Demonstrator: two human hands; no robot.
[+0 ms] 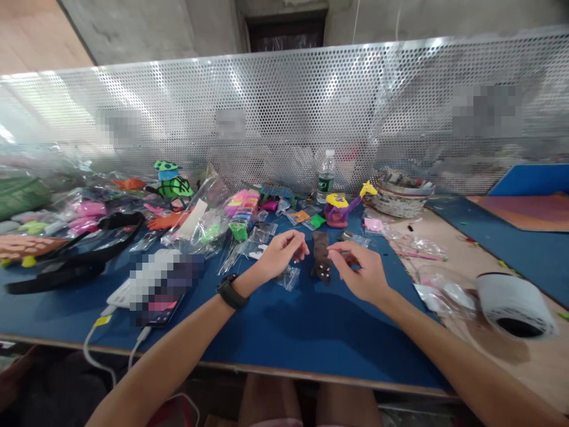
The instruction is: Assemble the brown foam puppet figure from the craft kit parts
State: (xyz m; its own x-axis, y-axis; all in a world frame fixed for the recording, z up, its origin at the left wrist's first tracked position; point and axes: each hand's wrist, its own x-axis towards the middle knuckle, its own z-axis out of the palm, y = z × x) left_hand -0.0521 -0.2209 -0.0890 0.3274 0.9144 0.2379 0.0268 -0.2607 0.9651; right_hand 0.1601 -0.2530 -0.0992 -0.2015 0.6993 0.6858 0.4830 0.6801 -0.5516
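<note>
"Between the two hands, I find the dark clay figure point(320, 249) lying on the blue work surface point(306, 332), its white-eyed head toward my wearer. State of hands?"

"Left hand point(284, 252): narrow, fingers loosely curled, apart from the figure. Right hand point(362, 270): fingers bent inward at the figure's edge. Whether they touch it, or whether either hand pinches something small, I cannot tell from my remote post."

"Recommended handling?"

"In my judgement, light fingertip contact, support along the body, no squeezing near the eyes; it may be soft and take dents. I would steady it with one hand and work with the other, forearms low."

"Surface?"

"Crowded to the left with plastic-wrapped clay packs point(91, 213). A phone point(164, 308) lies near the left forearm. At the right, a pale wooden board point(466, 228) carries scraps and a white roll point(511, 299)."

"Room?"

"A perforated metal screen point(284, 101) stands behind the bench; beyond it, a bare grey wall point(155, 29) with a dark opening point(287, 32)."
</note>
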